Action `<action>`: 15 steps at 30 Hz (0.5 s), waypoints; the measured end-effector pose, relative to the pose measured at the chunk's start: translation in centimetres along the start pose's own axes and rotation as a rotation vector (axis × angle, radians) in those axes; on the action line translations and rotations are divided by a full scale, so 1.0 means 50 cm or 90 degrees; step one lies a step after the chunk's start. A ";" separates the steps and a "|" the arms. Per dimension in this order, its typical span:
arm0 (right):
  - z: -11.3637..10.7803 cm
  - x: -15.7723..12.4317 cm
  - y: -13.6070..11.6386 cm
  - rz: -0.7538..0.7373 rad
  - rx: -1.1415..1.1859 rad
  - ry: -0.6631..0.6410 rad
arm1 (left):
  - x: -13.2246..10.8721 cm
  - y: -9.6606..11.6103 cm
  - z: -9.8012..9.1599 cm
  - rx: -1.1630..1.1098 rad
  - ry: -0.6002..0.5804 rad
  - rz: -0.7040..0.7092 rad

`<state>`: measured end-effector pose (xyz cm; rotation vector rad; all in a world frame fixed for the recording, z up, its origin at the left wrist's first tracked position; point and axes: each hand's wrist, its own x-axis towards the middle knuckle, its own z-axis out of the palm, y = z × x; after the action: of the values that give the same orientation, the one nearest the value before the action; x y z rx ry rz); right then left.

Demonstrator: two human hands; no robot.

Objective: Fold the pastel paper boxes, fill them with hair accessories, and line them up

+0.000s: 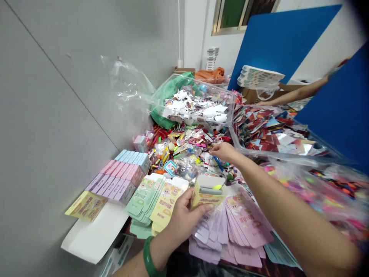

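My left hand (183,213), with a green bangle (150,256) on its wrist, is closed around a small yellow paper box (208,200). The box's top flap stands open, and something bright yellow-green shows at its mouth. Further off, my right hand (223,151) is at the heap of small mixed trinkets (187,154), its fingers drawn together; what they hold, if anything, is too small to make out. Flat cartons lie fanned out below and beside my left hand: green (144,200), yellow (165,202), purple (204,246) and pink (245,221).
Rows of filled boxes (118,175) stand at the left by the grey wall. Behind the heap is a clear bin (232,104) of white cutouts; another bin (235,140) holds shiny cards. Blue panels (276,42) rise at the right, where another person's arm (300,92) reaches in.
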<state>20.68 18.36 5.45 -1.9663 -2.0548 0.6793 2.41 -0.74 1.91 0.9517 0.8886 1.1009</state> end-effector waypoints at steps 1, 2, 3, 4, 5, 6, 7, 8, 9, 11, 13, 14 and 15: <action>-0.013 -0.011 0.003 -0.003 0.027 0.025 | 0.002 0.000 0.001 -0.008 0.004 -0.001; -0.026 -0.024 0.004 -0.005 0.051 0.053 | 0.003 0.001 0.003 -0.021 0.010 -0.009; -0.038 -0.040 0.005 -0.002 0.069 0.085 | 0.005 0.001 0.005 -0.038 0.015 -0.023; -0.052 -0.058 0.005 0.002 0.088 0.127 | 0.007 0.001 0.006 -0.056 0.017 -0.042; -0.065 -0.078 0.005 0.004 0.116 0.178 | 0.008 0.001 0.008 -0.073 0.018 -0.061; -0.078 -0.099 0.004 -0.001 0.154 0.235 | 0.009 0.000 0.010 -0.087 0.019 -0.078; -0.090 -0.119 0.003 -0.014 0.202 0.295 | 0.009 -0.001 0.011 -0.097 0.019 -0.092; -0.101 -0.138 0.002 -0.034 0.252 0.354 | 0.009 -0.002 0.013 -0.107 0.017 -0.105; -0.109 -0.153 0.002 -0.054 0.293 0.408 | 0.008 -0.004 0.014 -0.117 0.015 -0.117; -0.115 -0.169 0.007 -0.061 0.317 0.440 | 0.005 -0.008 0.018 -0.128 0.002 -0.145; -0.106 -0.163 0.019 0.004 0.351 0.388 | 0.001 -0.010 0.020 -0.132 -0.016 -0.171; -0.096 -0.155 0.029 0.050 0.410 0.352 | -0.001 -0.011 0.021 -0.135 -0.019 -0.176; -0.085 -0.145 0.040 0.091 0.487 0.318 | -0.004 -0.012 0.021 -0.139 -0.019 -0.177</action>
<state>25.00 11.98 9.37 -1.6032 -1.1326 0.7534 3.50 -1.20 1.73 0.6407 0.8293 0.9200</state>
